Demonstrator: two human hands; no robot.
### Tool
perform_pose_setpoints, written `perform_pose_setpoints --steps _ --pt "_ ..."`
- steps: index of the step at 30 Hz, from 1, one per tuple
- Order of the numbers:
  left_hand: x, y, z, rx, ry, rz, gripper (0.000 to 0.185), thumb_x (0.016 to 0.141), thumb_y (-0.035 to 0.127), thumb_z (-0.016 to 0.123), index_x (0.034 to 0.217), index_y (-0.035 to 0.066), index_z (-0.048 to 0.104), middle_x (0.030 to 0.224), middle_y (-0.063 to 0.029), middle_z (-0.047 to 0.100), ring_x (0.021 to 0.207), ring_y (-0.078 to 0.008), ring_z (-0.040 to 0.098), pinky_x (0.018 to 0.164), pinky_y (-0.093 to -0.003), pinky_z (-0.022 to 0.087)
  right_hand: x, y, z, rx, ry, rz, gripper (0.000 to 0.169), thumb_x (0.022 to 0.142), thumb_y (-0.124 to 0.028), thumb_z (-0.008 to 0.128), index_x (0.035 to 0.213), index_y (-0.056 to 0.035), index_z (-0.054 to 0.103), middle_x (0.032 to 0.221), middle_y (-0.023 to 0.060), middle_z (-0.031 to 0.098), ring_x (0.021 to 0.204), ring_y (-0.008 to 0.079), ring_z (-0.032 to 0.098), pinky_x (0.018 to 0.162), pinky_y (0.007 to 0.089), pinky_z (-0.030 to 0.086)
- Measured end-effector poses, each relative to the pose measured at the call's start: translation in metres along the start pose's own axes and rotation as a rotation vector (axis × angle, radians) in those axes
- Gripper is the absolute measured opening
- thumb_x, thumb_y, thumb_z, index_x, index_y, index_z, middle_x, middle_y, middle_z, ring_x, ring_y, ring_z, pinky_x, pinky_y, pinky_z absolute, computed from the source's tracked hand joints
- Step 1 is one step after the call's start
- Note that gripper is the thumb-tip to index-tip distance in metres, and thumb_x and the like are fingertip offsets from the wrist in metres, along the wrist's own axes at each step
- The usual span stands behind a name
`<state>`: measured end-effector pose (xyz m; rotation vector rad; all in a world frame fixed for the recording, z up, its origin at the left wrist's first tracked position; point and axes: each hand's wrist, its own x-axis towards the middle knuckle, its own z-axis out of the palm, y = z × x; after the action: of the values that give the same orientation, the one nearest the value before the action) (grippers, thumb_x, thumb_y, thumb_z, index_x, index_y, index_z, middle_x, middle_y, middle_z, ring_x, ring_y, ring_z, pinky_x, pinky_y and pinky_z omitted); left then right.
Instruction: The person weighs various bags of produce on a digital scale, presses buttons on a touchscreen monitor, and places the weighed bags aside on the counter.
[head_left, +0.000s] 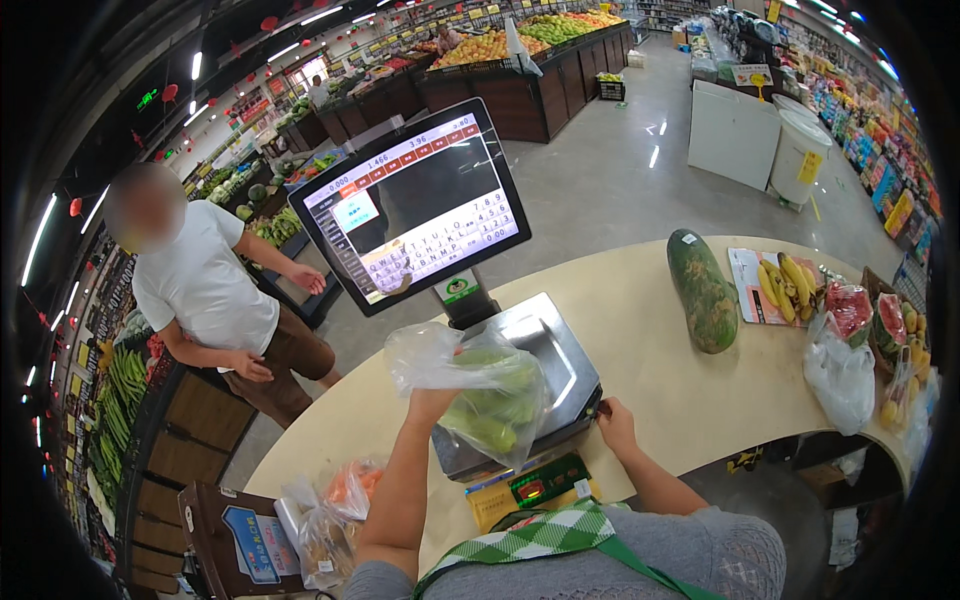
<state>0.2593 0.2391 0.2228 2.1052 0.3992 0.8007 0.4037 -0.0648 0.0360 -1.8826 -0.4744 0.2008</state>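
My left hand (433, 403) grips the gathered neck of a clear plastic bag (491, 424). Long pale-green vegetables, perhaps gourds, fill the bag, which is over the metal platform of a weighing scale (551, 330). Plastic folds partly cover my left fingers. At the scale's right front corner is my right hand (617, 426), fingers bent against its edge; whether something is pinched there cannot be made out. The scale's lit touchscreen (412, 206) rises behind the platform, tilted, showing figures and a keyboard.
A large green melon (703, 292), bananas (784, 289) and bagged cut watermelon (847, 315) lie along the curved counter (637, 300) to the right. More bagged produce (349, 491) and a brown box-like machine (232, 536) are at left. Across the counter stands a person (206, 292).
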Motion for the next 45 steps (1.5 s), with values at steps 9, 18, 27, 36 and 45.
perform_pose_setpoints --steps 9,18,27,36,45 --pt "0.006 -0.041 -0.030 0.107 0.255 -0.150 0.017 0.080 0.013 0.069 0.094 0.004 0.065 0.088 -0.0096 0.064 0.085 -0.0219 0.061 0.081 -0.0374 0.048 0.072 -0.056 -0.058 -0.670 -0.455 -0.198 0.003 0.079 -0.009 0.060 0.079 -0.0073 0.059 0.085 0.0149 0.059 0.085 0.0340 0.058 0.073 0.0431 0.046" --pt "-0.004 0.016 -0.037 -0.203 0.142 -0.198 0.031 0.079 0.007 0.073 0.108 0.000 0.065 0.105 -0.0074 0.066 0.098 -0.0181 0.059 0.088 -0.0314 0.046 0.044 -0.008 -0.023 -0.576 -0.418 -0.005 0.016 0.082 -0.014 0.063 0.093 -0.0017 0.060 0.100 0.0189 0.064 0.098 0.0353 0.059 0.079 0.0436 0.048" --pt "-0.013 -0.006 -0.048 -0.212 0.168 -0.261 0.029 0.087 0.012 0.068 0.113 0.001 0.062 0.109 -0.0054 0.063 0.100 -0.0167 0.058 0.090 -0.0297 0.044 0.060 -0.144 -0.060 -0.235 -0.630 -0.297 0.009 0.087 -0.010 0.058 0.090 -0.0013 0.058 0.087 0.0140 0.057 0.083 0.0311 0.056 0.073 0.0391 0.045" --pt "0.010 0.003 -0.015 -0.463 0.270 -0.292 0.020 0.095 0.019 0.058 0.106 0.003 0.061 0.095 -0.0016 0.061 0.084 -0.0127 0.056 0.076 -0.0281 0.046 0.075 -0.184 0.027 -0.248 -0.272 -0.577 0.025 0.081 -0.024 0.070 0.093 -0.0057 0.057 0.088 0.0094 0.058 0.080 0.0310 0.059 0.069 0.0396 0.047" --pt "-0.010 0.006 -0.015 -0.068 0.015 -0.253 0.038 0.086 0.028 0.069 0.111 0.000 0.060 0.105 -0.0058 0.064 0.093 -0.0178 0.058 0.084 -0.0344 0.047 0.140 -0.251 0.043 -0.045 -0.419 -0.693 0.058 0.069 -0.026 0.081 0.115 -0.0077 0.052 0.081 0.0083 0.056 0.072 0.0260 0.055 0.066 0.0368 0.045"
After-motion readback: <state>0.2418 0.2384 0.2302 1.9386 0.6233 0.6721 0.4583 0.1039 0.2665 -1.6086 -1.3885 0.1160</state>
